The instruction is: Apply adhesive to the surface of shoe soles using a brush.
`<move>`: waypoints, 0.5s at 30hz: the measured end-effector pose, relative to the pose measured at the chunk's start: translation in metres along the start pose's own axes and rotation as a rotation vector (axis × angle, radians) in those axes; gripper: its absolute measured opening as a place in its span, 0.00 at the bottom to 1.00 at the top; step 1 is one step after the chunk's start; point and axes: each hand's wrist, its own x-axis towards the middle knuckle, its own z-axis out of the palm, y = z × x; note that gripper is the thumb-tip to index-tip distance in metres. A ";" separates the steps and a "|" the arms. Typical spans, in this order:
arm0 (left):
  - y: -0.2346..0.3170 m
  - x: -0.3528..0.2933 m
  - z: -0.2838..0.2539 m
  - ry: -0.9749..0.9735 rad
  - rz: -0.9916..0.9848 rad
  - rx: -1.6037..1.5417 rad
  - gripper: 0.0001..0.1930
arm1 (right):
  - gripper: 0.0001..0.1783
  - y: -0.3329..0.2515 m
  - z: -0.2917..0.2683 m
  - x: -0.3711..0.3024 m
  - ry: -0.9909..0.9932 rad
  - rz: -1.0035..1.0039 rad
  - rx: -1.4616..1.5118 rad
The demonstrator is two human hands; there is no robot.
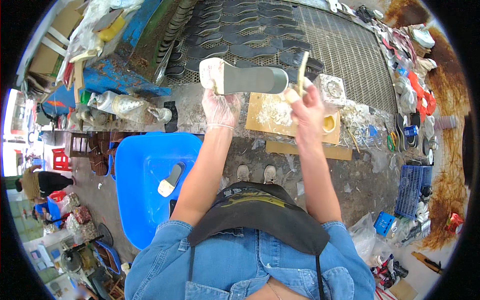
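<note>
- Viewed through a fisheye lens; black rim cut off all four corners, straight bench edges bent near the border.
- Could not resolve the fine clutter at far right: small tools, scraps and coloured bits heaped beside the mesh.
- Lower frame filled by denim shirt and dark apron; legs hidden except two shoe tips on the floor.
- Left hand [220, 105] in a thin clear glove, raised over the bench edge, fingers clamped on the heel end of a shoe sole [243, 77]; fingertips partly hidden behind the sole.
- Sole held roughly level, grey face up, pale cream rim thick at the gripped end, toe pointing toward the right hand.
- Right hand [306, 107] bare, fingers closed together round the handle of a brush [302, 70]; exact grip hard to make out, thumb side hidden.
- Brush upright, dark bristles at top, just beside the toe of the sole; contact not decidable.
- Wooden board [272, 117] below both hands, smeared with whitish residue; small yellowish pot [328, 123] at its right edge, half covered by the right wrist.
- Wire-mesh rack [345, 55] behind, rows of dark soles [250, 37] laid flat on it.
- Blue plastic tub [145, 175] at left on the floor, one more sole [171, 180] lying inside.
</note>
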 end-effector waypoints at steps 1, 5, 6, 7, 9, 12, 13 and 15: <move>-0.003 -0.006 0.000 -0.043 0.009 0.022 0.19 | 0.32 0.000 0.009 0.000 -0.023 0.033 0.008; 0.008 -0.012 -0.013 -0.176 -0.049 -0.041 0.20 | 0.36 0.017 0.024 0.007 -0.049 -0.080 0.159; 0.015 -0.022 -0.020 -0.278 -0.238 0.053 0.21 | 0.36 0.015 0.021 0.010 -0.055 -0.077 0.157; 0.024 -0.034 -0.030 -0.378 -0.428 0.149 0.22 | 0.36 0.012 0.019 0.013 -0.081 -0.131 0.140; 0.056 -0.055 -0.067 -0.323 -0.843 0.619 0.31 | 0.37 0.012 0.007 0.021 -0.151 -0.176 0.092; 0.109 -0.056 -0.101 -0.620 -1.141 1.820 0.28 | 0.37 0.009 -0.009 0.024 -0.283 -0.171 0.040; 0.110 -0.058 -0.081 -0.670 -0.685 1.880 0.27 | 0.38 0.014 -0.019 0.029 -0.332 -0.183 0.012; 0.101 -0.066 -0.036 -0.686 0.070 1.876 0.28 | 0.38 0.009 -0.017 0.018 -0.369 -0.150 0.000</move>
